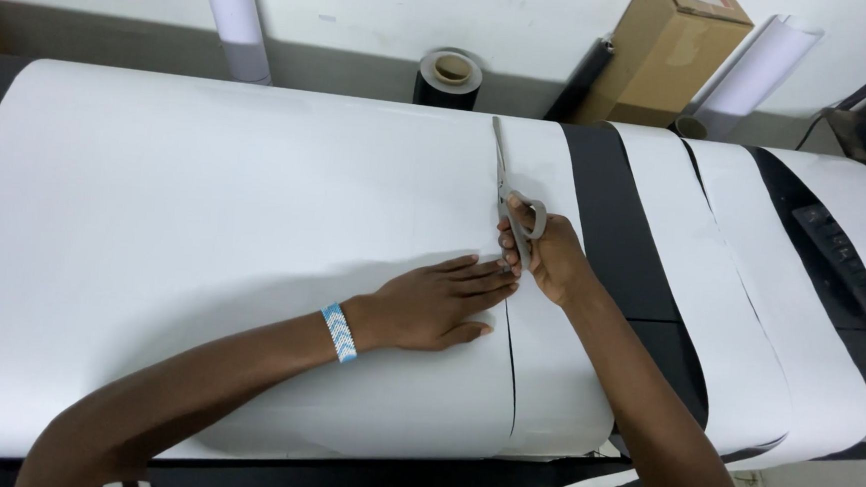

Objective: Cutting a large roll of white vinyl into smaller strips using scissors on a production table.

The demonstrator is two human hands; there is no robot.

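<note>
Our right hand [550, 256] is clenched around the grey handles of a pair of scissors [509, 200], whose blades point away from us along a cut line in the large white sheet [205, 209]. Our left hand [436, 304] lies flat and released on that sheet, fingers spread and pressing it down just left of the cut, fingertips almost touching the right hand. A blue and white beaded bracelet [340, 332] circles the left wrist. The sheet drapes over a dark counter [622, 225], with narrower white strips [711, 281] lying to the right. Beyond, against the wall, stand a black roll [449, 77], a cardboard box [665, 52] and white paper rolls [231, 16].
</note>
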